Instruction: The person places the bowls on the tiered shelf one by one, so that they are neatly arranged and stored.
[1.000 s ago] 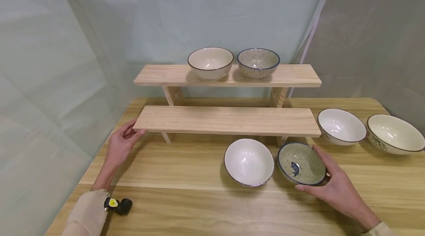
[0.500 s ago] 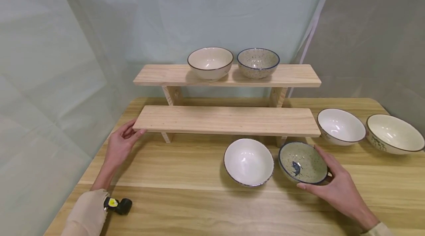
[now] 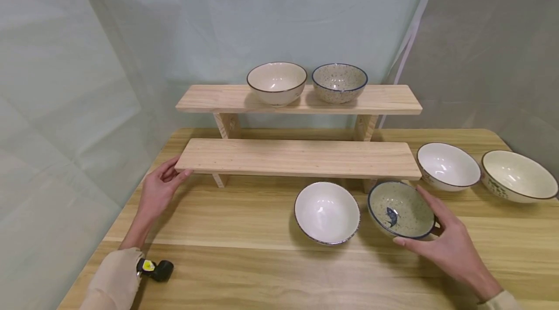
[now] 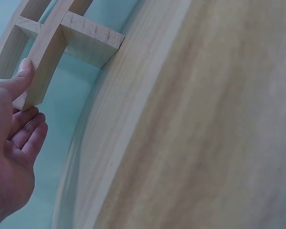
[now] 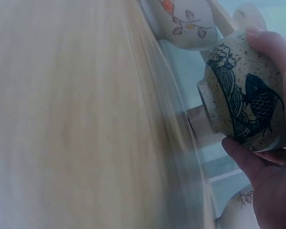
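Note:
My right hand (image 3: pixel 450 249) grips a speckled grey-green bowl (image 3: pixel 402 210), thumb at the near rim and fingers along its far right side. A dark blue fish decorates the bowl's inside; the right wrist view shows another fish and waves on its outer wall (image 5: pixel 248 90), with its foot off the tabletop. To its left stands a white bowl (image 3: pixel 327 213) with a dark speckled rim. My left hand (image 3: pixel 159 193) holds the left end of the lower board of a two-tier wooden shelf (image 3: pixel 297 157), thumb in front and fingers beneath in the left wrist view.
On the upper board are a cream bowl (image 3: pixel 277 84) with a brown rim and a speckled bowl (image 3: pixel 339 84) with a blue rim. A white bowl (image 3: pixel 449 167) and a larger cream bowl (image 3: pixel 519 176) stand on the table (image 3: pixel 244 271) right of the shelf.
My right hand has lifted the fish bowl and shifted it slightly right and away, towards the shelf. My left hand stays at the board's end.

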The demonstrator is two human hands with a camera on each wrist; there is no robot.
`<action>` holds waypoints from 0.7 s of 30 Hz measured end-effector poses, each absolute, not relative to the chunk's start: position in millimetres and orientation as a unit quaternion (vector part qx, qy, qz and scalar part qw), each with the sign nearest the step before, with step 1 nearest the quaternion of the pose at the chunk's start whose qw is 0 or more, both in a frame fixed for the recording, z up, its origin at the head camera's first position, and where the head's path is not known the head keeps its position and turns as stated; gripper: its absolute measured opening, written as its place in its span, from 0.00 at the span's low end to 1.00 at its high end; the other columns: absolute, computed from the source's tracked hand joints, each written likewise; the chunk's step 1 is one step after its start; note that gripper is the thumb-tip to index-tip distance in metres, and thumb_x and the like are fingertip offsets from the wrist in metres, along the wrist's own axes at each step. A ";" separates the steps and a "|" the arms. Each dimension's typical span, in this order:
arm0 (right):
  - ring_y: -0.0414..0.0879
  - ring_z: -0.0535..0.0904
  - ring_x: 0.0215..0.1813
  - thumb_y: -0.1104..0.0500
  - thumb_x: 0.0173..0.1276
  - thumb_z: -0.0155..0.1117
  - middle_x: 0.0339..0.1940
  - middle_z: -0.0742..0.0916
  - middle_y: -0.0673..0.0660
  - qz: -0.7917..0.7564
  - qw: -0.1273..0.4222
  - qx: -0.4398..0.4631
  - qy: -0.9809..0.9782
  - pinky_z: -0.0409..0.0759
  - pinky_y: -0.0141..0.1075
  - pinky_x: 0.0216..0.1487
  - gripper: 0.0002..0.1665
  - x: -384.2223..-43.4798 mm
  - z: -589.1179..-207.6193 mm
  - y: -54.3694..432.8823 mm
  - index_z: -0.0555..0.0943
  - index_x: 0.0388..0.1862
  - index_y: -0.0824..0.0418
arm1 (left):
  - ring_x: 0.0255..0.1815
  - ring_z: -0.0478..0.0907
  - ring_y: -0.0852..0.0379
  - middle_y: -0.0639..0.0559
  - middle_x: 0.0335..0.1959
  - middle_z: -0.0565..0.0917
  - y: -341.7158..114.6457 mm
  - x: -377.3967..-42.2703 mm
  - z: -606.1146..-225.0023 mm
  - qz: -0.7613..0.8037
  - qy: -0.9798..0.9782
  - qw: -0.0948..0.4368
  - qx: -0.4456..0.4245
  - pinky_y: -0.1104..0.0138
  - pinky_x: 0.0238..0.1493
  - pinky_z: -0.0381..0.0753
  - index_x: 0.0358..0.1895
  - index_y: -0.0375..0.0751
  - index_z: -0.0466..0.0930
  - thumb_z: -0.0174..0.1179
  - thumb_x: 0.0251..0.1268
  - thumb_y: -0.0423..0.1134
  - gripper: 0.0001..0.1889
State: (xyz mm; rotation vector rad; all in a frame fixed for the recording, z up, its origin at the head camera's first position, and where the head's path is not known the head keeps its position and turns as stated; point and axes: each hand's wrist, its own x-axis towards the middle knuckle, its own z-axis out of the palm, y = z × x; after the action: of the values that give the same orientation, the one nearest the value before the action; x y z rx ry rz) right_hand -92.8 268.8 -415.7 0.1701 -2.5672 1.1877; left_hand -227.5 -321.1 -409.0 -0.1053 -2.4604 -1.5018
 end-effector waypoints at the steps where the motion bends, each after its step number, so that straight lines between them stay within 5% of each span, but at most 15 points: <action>1: 0.22 0.63 0.58 0.63 0.39 0.92 0.70 0.74 0.72 0.413 0.155 0.060 -0.895 0.65 0.12 0.52 0.71 -93.3 -414.7 269.2 0.62 0.83 0.59 | 0.52 0.75 0.78 0.26 0.67 0.75 -321.0 -227.5 -409.1 -0.517 -0.845 0.129 -0.037 0.82 0.49 0.77 0.75 0.26 0.65 0.64 0.76 0.43 0.34; 14: 0.26 0.70 0.57 0.70 0.40 0.90 0.73 0.71 0.67 0.446 0.169 0.088 -0.874 0.72 0.14 0.50 0.71 -102.1 -400.6 270.8 0.62 0.83 0.58 | 0.52 0.75 0.77 0.27 0.67 0.75 -321.2 -227.2 -408.1 -0.517 -0.846 0.123 -0.034 0.82 0.49 0.77 0.76 0.27 0.65 0.64 0.76 0.44 0.35; 21: 0.32 0.72 0.58 0.73 0.39 0.89 0.69 0.73 0.47 0.455 0.193 0.105 -0.863 0.74 0.16 0.49 0.70 -109.6 -391.8 270.2 0.64 0.82 0.58 | 0.52 0.75 0.78 0.27 0.67 0.74 -320.3 -226.2 -407.5 -0.519 -0.845 0.125 -0.033 0.82 0.49 0.77 0.76 0.27 0.65 0.64 0.76 0.44 0.35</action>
State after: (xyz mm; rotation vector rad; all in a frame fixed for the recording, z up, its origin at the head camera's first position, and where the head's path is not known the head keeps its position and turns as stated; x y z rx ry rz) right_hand -109.6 270.2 -391.8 0.2945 -2.4222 1.2765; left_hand -226.2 -320.3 -407.5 -0.0949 -2.4605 -1.5132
